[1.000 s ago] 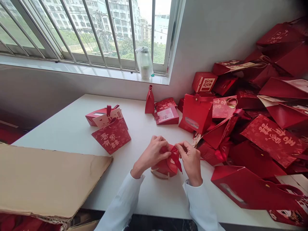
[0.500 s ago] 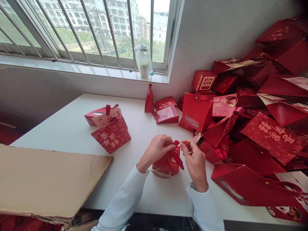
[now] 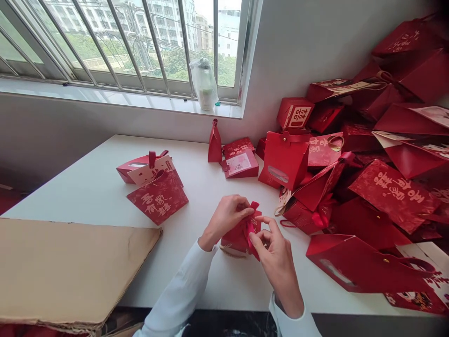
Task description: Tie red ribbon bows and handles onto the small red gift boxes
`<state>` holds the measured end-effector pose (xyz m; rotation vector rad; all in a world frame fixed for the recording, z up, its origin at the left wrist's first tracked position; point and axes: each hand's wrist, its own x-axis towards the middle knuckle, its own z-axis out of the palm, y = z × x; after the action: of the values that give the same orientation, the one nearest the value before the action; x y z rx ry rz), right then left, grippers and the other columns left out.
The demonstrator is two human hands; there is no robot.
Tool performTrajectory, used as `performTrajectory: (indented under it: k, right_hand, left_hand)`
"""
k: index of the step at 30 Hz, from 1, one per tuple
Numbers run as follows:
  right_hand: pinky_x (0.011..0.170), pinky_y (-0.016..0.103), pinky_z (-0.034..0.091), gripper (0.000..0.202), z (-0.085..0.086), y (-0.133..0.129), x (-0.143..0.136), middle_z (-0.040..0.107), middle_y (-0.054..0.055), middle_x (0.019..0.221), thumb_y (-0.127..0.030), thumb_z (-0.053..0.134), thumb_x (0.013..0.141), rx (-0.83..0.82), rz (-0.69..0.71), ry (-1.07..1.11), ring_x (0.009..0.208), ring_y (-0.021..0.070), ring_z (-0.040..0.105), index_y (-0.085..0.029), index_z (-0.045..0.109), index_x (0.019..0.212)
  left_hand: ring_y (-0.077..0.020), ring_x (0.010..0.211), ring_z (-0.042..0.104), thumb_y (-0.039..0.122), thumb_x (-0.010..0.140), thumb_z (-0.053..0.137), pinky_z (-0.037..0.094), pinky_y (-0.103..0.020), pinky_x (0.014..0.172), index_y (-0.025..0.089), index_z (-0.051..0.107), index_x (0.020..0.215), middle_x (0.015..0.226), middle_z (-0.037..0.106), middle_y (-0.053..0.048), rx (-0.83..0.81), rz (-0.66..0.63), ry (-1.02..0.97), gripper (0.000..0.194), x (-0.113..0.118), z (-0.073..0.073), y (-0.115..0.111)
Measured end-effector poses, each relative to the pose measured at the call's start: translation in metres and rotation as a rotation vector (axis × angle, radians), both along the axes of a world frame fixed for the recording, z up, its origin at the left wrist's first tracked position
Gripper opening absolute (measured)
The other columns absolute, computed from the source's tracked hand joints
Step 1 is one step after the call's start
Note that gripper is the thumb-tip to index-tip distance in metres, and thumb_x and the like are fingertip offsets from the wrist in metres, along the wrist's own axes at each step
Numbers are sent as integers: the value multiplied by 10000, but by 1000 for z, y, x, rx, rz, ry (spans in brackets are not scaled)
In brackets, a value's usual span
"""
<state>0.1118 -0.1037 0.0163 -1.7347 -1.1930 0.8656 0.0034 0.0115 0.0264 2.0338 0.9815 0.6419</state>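
Note:
A small red gift box (image 3: 235,238) with a rope handle stands on the white table, close to the front edge. My left hand (image 3: 229,215) pinches a red ribbon at the top of the box. On the right side of the box, my right hand (image 3: 275,255) has its thumb and fingers at the hanging part of the ribbon (image 3: 250,230), closed on it. Both hands partly hide the box and the ribbon's knot area.
Many red gift boxes (image 3: 396,194) are piled on the right. Two boxes (image 3: 159,199) stand on the left, others near the wall. A cardboard flap (image 3: 77,271) covers the lower left. A bagged bottle (image 3: 205,89) sits on the windowsill.
My right hand has come left and down onto the hanging ribbon, which it was beside before. My left hand stays at the top of the box. The view has shifted slightly.

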Motion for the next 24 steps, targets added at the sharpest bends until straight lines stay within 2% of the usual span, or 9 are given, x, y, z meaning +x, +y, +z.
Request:
performTrajectory:
  k: [5,12,16,18,20,22,24]
  right_hand:
    - [480,217,322,207,3,-1,-3,472,-93,481,-337,479,866,-14,91,-64,444,121,415,-227,500,1040]
    - [480,215,366,77,4,1,-6,509,-90,466,-304,490,843,-86,157,-8,420,123,442,-247,472,892]
    - [428,207,369,53,12,-11,0,561,-64,514,-265,532,783,-240,317,-52,397,119,465,-245,499,819]
    - [419,201,366,44,20,-19,7,564,-63,517,-264,546,774,-348,457,-66,375,106,449,-242,531,809]
    - [431,200,370,79,27,-23,17,571,-59,534,-303,528,811,-392,552,-57,369,94,447,-238,572,807]
    - [455,208,377,195,31,-21,28,579,-41,563,-375,493,857,-280,469,-71,412,103,484,-232,606,788]
    - [502,229,395,277,31,-11,38,605,-10,626,-438,482,871,-64,251,-161,508,131,534,-224,627,770]
  left_hand:
    - [-131,645,507,242,789,549,378,-246,613,171,614,606,641,587,3,38,39,23,206,3,-1,-3]
    - [-133,650,523,259,801,552,399,-252,624,177,646,642,665,599,-4,48,65,14,202,3,-5,-4]
    - [-144,689,553,298,809,577,435,-260,660,186,661,715,718,622,-8,10,45,-11,169,0,-6,-4]
    - [-156,770,582,347,829,573,458,-267,707,202,661,868,829,650,-16,-19,35,-81,174,-4,-5,-4]
    - [-168,878,589,391,862,531,468,-281,759,219,619,1008,977,648,-31,-16,101,-153,242,-12,-4,-4]
    - [-177,941,578,424,890,481,460,-294,782,219,584,1042,1043,627,-42,3,227,-170,275,-24,-3,-5]
    - [-181,914,578,469,897,455,452,-299,760,211,568,998,1003,629,-41,-25,314,-125,299,-37,-3,-8]
